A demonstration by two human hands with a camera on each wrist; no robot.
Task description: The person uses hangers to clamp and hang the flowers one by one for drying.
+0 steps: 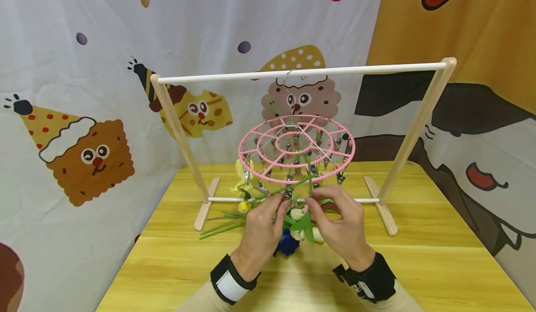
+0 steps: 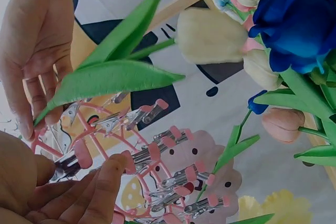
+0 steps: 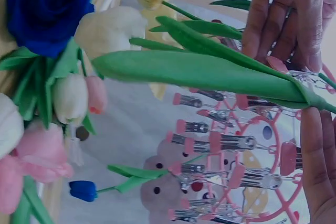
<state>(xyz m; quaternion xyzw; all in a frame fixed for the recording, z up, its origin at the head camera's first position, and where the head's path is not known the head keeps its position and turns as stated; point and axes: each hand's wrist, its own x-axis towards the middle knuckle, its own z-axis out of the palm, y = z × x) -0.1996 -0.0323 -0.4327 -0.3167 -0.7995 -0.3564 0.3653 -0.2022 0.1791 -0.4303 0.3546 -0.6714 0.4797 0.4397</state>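
My left hand [image 1: 261,223] pinches a metal clip [image 2: 71,163] with pink tips at the near rim of the round pink hanger [image 1: 272,180]. Close beside it, my right hand [image 1: 345,228] pinches the green stem [image 1: 310,177] of a white tulip [image 2: 210,35]. This flower hangs head down, its stem end pointing up past the rim, and its broad leaves [image 3: 210,77] spread below the fingers. Farther back on the hanger, a blue tulip [image 3: 83,191] hangs head down among the clips. A yellow flower [image 1: 244,175] shows at the hanger's left side.
A wooden stand with a white top bar [image 1: 234,76] carries the hanger. On the wooden table [image 1: 167,265] under the hands lie a blue rose [image 1: 288,243], white and pink tulips, and several green stems [image 1: 222,228]. A printed curtain [image 1: 201,28] hangs behind.
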